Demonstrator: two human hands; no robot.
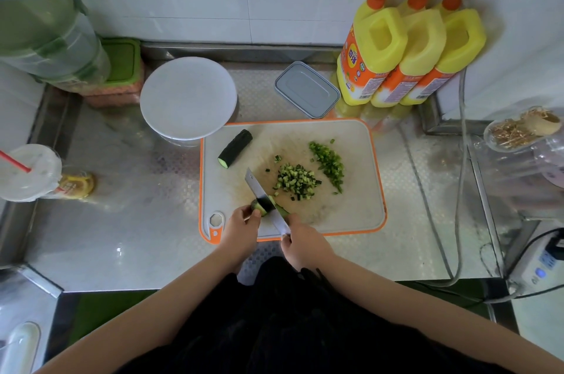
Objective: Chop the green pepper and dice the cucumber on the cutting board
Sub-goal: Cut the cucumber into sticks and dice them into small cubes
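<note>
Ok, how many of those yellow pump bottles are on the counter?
3, in a row against the back wall right of the cutting board: left bottle, middle bottle, right bottle. Each partly overlaps the next; none seem hidden behind.

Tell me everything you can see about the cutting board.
The cutting board is a pale rectangular slab, plastic by its look, with an orange rim, rounded corners and a hanging hole at its near left corner. It lies flat on the steel counter. On it are a cucumber half, diced cucumber, chopped green pepper and the piece under the knife.
</note>
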